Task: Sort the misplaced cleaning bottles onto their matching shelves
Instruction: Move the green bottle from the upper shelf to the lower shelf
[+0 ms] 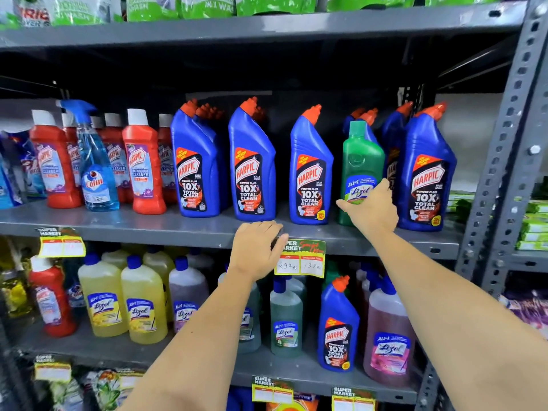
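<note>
A green Lizol bottle (360,155) stands on the middle shelf (148,225) among blue Harpic bottles (253,164). My right hand (372,209) wraps its lower half, thumb on the left side and fingers round the right. The bottle is upright with its base on the shelf. My left hand (256,250) lies on the shelf's front edge, holding nothing. On the lower shelf (284,366), a blue Harpic bottle (338,324) stands among the Lizol bottles (142,304). A red Harpic bottle (52,298) stands at that shelf's left end.
A blue Colin spray bottle (95,161) stands in front of the red Harpic bathroom cleaners (143,164) at the middle shelf's left. A yellow price tag (301,259) hangs beside my left hand. A grey perforated upright (504,161) bounds the shelves on the right. Green pouches (178,7) fill the top shelf.
</note>
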Demonstrator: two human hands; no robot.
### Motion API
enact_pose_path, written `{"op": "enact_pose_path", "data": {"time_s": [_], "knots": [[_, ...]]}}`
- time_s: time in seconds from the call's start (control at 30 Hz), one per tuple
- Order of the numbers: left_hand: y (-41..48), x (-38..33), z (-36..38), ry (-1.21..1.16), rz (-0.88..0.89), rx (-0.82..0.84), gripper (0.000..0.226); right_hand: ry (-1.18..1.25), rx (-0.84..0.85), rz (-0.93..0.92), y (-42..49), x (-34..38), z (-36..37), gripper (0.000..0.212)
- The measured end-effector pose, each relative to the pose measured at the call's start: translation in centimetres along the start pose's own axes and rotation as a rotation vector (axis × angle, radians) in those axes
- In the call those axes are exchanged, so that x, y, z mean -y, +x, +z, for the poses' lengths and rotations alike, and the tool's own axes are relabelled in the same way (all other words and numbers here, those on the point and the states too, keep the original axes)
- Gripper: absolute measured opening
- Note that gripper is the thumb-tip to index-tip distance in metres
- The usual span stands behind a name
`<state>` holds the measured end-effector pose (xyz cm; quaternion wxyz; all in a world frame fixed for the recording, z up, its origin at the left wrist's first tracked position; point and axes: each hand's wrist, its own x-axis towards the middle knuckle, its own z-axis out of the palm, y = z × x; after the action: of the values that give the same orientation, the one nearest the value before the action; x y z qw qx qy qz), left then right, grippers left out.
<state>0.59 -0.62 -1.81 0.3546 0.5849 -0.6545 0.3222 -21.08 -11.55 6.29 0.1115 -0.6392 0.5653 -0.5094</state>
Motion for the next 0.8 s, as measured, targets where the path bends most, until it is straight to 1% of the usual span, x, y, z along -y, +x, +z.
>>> {"op": "enact_pose_path", "data": {"time_s": [0.1,0.2,0.3,0.43,0.5,0.57,0.63,0.67,0.8], "knots": [[0.1,0.1,0.0,0.005,-0.011,-0.006,0.042,0.04,-0.061,-0.035,-0.4,-0.1,0.1,0.102],[0.3,0.1,0.1,0.01,-0.014,-0.03,0.041,0.136,-0.094,-0.065,-0.9,-0.5,-0.2,0.106],[-0.3,-0.6,0.4,-0.032,-0.073,-0.074,0.038,0.239,-0.111,-0.112,-2.0,-1.4,-1.3,0.108],[-2.1,-1.4,0.9,-0.082,-0.107,-0.155,0.042,0.42,-0.116,-0.197,-4.7,-2.0,-3.9,0.102],[-4.0,-1.4,1.3,-0.079,-0.109,-0.154,0.049,0.521,-0.105,-0.215,-6.6,-2.5,-5.1,0.098],[-7.1,-1.4,2.1,-0.041,-0.118,-0.106,0.055,0.592,-0.096,-0.227,-8.5,-3.7,-5.7,0.095],[-11.6,-1.2,3.4,-0.007,-0.138,0.003,0.055,0.624,-0.066,-0.244,-10.5,-5.4,-5.6,0.088],[-13.8,-0.9,3.9,0.012,-0.151,0.078,0.055,0.633,-0.043,-0.245,-11.6,-6.2,-5.2,0.084],[-21.4,0.2,5.7,0.033,-0.226,0.42,0.062,0.614,0.075,-0.154,-16.6,-9.3,-1.6,0.075]]}}
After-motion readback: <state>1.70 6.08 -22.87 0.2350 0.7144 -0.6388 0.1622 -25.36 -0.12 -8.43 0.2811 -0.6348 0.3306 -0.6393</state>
